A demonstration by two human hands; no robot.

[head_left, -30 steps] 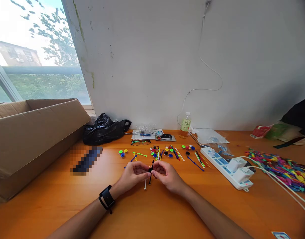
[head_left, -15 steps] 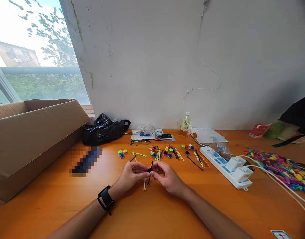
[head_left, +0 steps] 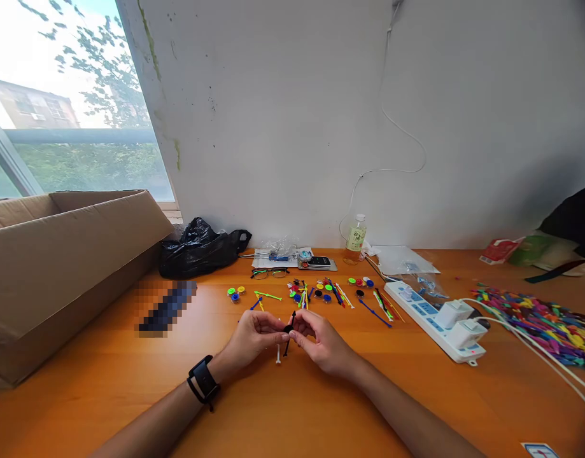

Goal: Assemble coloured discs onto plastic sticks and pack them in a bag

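A black plastic arrow spinner (head_left: 286,349) with a round black hub is pinched between the fingertips of both my hands, its pointed end up and away from me. My left hand (head_left: 254,334) is closed on the hub from the left, and my right hand (head_left: 324,342) grips it from the right, fingers curled. Below my left fingers a white arrow (head_left: 278,355) shows its tail end; its upper part is hidden. Just beyond my hands lie a yellow-green arrow (head_left: 269,296), a blue disc (head_left: 235,298) and a mixed pile of coloured arrows and discs (head_left: 304,294).
On the right stand a white power strip (head_left: 433,321) with chargers and a heap of coloured pieces (head_left: 543,327). At the back are a bottle (head_left: 356,240), glasses (head_left: 269,274) and a black plastic bag (head_left: 201,248). A cardboard box (head_left: 72,267) occupies the left.
The view has shifted very slightly. Both hands keep their hold on the black arrow spinner, and its hub has turned or tilted a little between the fingertips.
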